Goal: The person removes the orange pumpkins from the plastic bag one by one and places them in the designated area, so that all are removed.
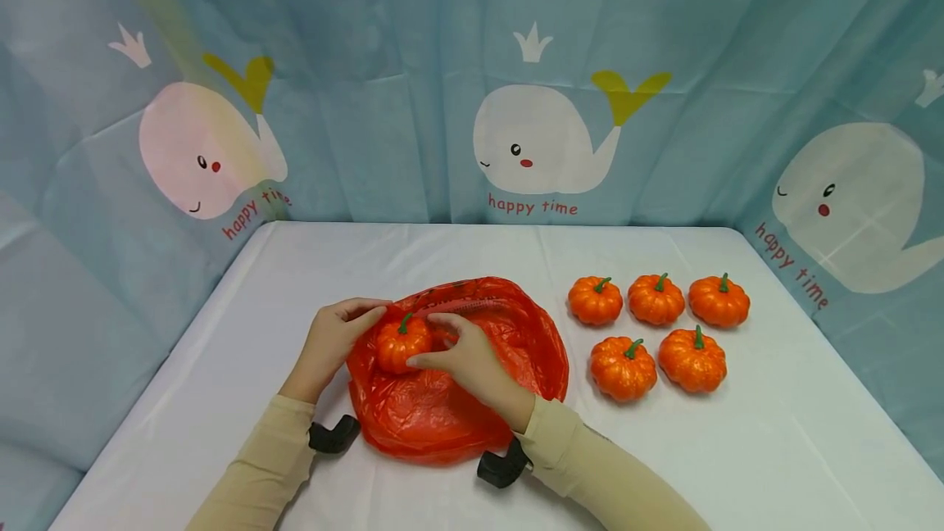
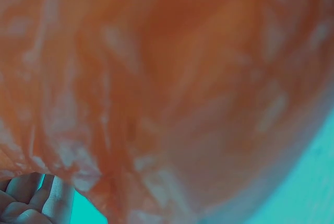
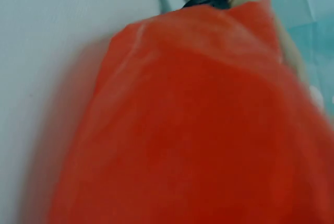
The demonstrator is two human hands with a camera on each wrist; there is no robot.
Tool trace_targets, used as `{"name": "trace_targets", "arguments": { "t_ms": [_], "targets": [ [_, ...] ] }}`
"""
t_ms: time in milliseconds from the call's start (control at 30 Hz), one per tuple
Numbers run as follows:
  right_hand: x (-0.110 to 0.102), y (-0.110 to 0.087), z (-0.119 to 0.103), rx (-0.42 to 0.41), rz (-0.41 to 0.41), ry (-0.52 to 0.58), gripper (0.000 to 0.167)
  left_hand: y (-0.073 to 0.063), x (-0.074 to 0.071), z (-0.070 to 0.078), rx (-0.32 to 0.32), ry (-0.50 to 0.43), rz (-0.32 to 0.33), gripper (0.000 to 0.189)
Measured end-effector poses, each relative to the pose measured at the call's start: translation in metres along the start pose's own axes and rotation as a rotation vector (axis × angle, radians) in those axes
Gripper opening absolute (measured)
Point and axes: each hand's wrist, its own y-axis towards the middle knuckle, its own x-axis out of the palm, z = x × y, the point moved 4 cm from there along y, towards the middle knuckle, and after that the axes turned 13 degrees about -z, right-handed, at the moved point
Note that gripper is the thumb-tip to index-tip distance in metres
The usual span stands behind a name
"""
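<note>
A red plastic bag (image 1: 431, 424) lies with its mouth spread wide in the head view. My left hand (image 1: 324, 347) pinches the bag's left rim between thumb and fingers. Just inside that rim, my right hand (image 1: 475, 363) holds a small orange pumpkin (image 1: 402, 347) with a green stem, thumb below and fingers above its right side. The bag (image 2: 156, 88) fills most of the left wrist view, blurred, with part of a hand (image 2: 23, 203) at the lower left corner. In the right wrist view the bag (image 3: 193, 130) hides the right hand and the pumpkin.
Right of the bag, several more orange pumpkins (image 1: 656, 299) stand in two rows on the white table (image 1: 774, 449). A blue curtain (image 1: 413, 105) with whale prints surrounds the table's back and sides. Black wrist mounts (image 1: 503, 465) sit beside the sleeves.
</note>
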Motion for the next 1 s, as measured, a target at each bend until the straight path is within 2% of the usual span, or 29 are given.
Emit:
{"name": "trace_targets", "arguments": {
  "t_ms": [133, 367, 533, 833, 1000],
  "targets": [
    [0.005, 0.008, 0.004, 0.041, 0.025, -0.060, 0.069, -0.001, -0.001, 0.000, -0.007, 0.008, 0.005, 0.046],
    [0.012, 0.020, 0.010, 0.078, 0.042, -0.080, 0.075, -0.001, -0.001, -0.002, -0.010, 0.013, 0.011, 0.047],
    [0.016, 0.021, 0.010, 0.064, 0.038, -0.077, 0.078, 0.000, -0.001, -0.002, -0.002, 0.009, 0.009, 0.047],
    [0.019, 0.020, 0.010, 0.038, 0.028, 0.003, 0.075, 0.001, 0.000, -0.002, 0.001, -0.002, 0.002, 0.047],
    [0.016, 0.019, 0.011, 0.054, 0.041, -0.037, 0.073, 0.001, 0.001, -0.002, 0.000, -0.002, -0.003, 0.047]
  ]
}}
